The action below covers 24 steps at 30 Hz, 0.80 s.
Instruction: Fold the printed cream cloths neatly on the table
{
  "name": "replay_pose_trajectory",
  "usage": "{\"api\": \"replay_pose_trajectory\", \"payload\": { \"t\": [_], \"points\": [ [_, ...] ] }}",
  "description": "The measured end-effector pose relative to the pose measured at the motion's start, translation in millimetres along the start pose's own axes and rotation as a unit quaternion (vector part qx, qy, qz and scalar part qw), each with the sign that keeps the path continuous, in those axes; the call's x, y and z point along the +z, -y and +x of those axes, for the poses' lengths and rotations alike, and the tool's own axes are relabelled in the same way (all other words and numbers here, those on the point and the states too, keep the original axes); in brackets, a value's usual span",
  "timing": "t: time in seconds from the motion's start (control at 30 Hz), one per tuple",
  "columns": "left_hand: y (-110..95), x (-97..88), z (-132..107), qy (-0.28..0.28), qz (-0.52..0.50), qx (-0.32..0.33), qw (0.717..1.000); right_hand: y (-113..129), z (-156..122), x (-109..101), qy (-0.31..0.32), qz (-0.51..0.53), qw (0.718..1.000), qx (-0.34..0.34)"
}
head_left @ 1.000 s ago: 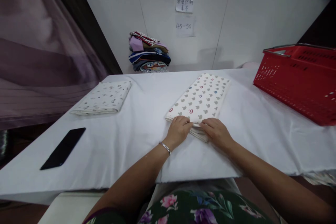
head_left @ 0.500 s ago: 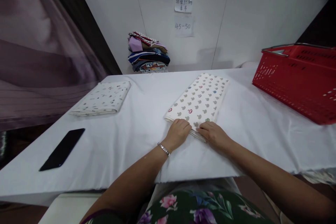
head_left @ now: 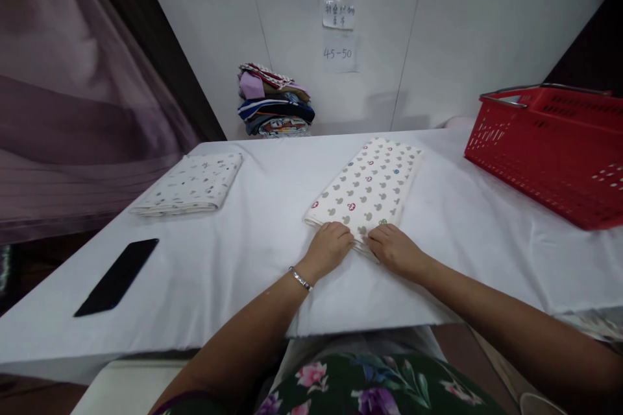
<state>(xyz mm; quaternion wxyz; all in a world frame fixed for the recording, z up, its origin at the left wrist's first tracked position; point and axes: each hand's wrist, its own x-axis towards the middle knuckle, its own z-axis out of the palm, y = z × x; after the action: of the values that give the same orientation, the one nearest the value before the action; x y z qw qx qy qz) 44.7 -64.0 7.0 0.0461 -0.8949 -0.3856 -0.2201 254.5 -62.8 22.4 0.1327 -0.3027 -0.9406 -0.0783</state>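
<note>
A folded cream cloth with grey, red, blue and green mushroom-like prints lies slantwise on the white-covered table. At its near edge, my left hand has its fingers curled over the fabric; a silver bracelet circles that wrist. Just to the right, my right hand grips the same edge, fingers bent over it and close to the left ones. Both thumbs are largely hidden. Layers of the fold show between and beside the hands.
Another folded white printed cloth lies at the left, with a black flat phone-like slab nearer me. A stack of folded fabrics is at the back by the wall. At the right stands a red plastic basket with metal handles.
The view has shifted very slightly. Both hands stay at the near edge of the mushroom-print cloth, with hardly any visible movement.
</note>
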Motion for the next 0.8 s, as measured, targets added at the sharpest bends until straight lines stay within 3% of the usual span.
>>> {"api": "replay_pose_trajectory", "payload": {
  "t": [0.57, 0.8],
  "points": [
    [-14, 5.6, 11, 0.026, 0.051, -0.002, 0.998, -8, -11, 7, -0.054, 0.121, 0.989, 0.067],
    [-13, 10.5, 11, 0.049, 0.060, 0.009, 0.997, 4, -5, 9, -0.036, 0.044, 0.997, 0.049]
  ]
}}
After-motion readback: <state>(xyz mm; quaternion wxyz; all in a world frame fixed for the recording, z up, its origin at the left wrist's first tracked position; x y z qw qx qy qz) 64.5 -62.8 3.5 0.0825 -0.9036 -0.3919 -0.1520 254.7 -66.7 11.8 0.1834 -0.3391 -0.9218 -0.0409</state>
